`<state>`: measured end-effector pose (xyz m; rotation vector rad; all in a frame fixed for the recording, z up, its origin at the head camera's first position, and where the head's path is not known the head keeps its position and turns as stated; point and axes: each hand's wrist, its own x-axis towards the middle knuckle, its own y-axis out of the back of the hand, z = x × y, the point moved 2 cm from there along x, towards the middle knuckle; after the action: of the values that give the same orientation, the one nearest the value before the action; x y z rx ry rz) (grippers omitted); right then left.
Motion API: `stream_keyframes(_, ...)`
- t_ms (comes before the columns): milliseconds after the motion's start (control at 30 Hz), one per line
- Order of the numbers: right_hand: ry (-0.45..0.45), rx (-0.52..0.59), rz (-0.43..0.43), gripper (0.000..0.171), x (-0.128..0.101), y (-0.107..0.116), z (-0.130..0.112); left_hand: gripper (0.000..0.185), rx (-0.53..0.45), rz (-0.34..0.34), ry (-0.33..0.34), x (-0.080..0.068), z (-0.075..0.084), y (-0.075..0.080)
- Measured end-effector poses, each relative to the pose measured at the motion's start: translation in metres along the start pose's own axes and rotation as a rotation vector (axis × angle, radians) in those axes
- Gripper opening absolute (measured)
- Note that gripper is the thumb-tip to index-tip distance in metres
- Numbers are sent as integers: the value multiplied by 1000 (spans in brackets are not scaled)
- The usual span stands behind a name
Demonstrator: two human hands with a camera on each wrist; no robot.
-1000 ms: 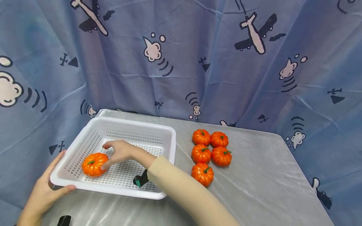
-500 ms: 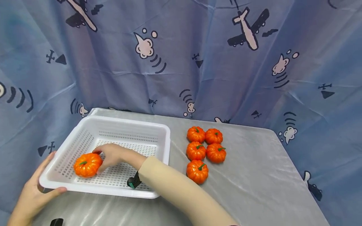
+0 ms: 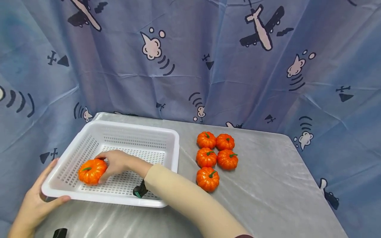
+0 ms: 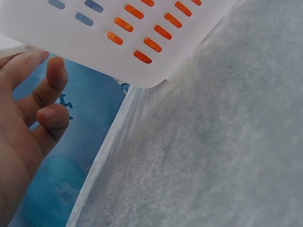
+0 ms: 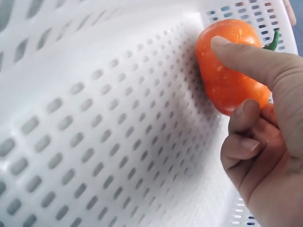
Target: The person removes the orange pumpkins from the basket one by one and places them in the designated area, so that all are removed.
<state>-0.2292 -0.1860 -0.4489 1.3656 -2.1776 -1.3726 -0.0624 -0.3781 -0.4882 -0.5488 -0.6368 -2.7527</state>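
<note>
The small pumpkin (image 3: 92, 171) is glossy orange, ribbed, with a curled green stem (it looks artificial), and sits in the white perforated basket's (image 3: 128, 130) near-left corner. The right hand (image 3: 116, 162) curls its fingers (image 5: 246, 56) round it; the left hand (image 3: 38, 201), fingers relaxed, touches the basket's corner.

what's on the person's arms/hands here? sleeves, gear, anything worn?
The right hand is bare; its arm wears a beige long sleeve, with a small black device with a teal tab at the wrist. The left hand is bare, no sleeve in view; a black object shows near that forearm. No gloves visible.
</note>
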Motion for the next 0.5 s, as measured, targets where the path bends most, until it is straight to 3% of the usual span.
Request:
stream_keyframes(233, -21, 121, 115, 82, -5, 14, -3, 126, -117, -10, -32, 1, -2, 1)
stream_keyframes(500, 15, 233, 261, 80, -23, 35, -15, 127, 8, -22, -1, -1, 0, 0)
